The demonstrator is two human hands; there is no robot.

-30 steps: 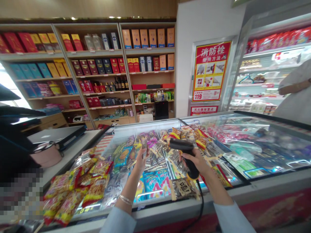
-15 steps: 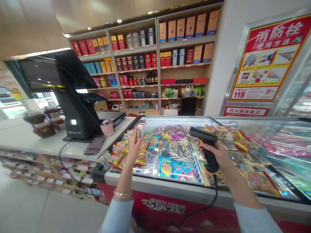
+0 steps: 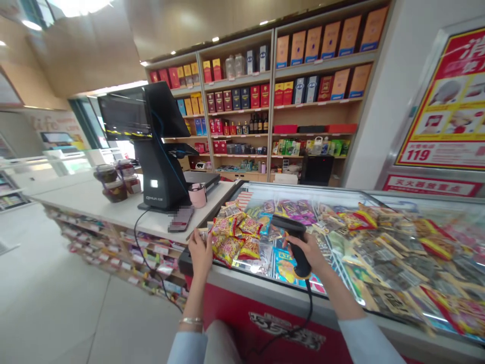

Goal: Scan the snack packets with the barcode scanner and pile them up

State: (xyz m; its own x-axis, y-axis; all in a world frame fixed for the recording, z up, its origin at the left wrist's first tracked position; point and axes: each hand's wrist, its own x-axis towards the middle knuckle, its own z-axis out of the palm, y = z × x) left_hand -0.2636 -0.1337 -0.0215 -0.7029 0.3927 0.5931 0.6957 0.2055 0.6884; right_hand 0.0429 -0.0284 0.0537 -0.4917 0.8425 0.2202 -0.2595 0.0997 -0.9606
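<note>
My right hand (image 3: 308,250) is wrapped around the handle of a black barcode scanner (image 3: 290,225), its head pointing left over the packets. A cable runs down from the scanner's grip. My left hand (image 3: 200,253) is at the near left corner of the glass-topped freezer (image 3: 227,275), fingers closed on a small snack packet (image 3: 205,232) that is partly hidden. Right beside it lies a pile of red and yellow snack bags (image 3: 231,245). Blue packets (image 3: 284,263) show below the scanner.
To the left, a white counter (image 3: 83,189) carries a black checkout terminal (image 3: 161,177), a pink cup (image 3: 197,195), a blurred-out flat item (image 3: 181,218) and stacked tubs (image 3: 115,182). More snack packets (image 3: 390,253) cover the glass at right. Shelves of boxes (image 3: 240,98) stand behind.
My left hand has come down and left, from raised above the glass to the packets at the corner. My right hand with the scanner has shifted left. The view has turned left.
</note>
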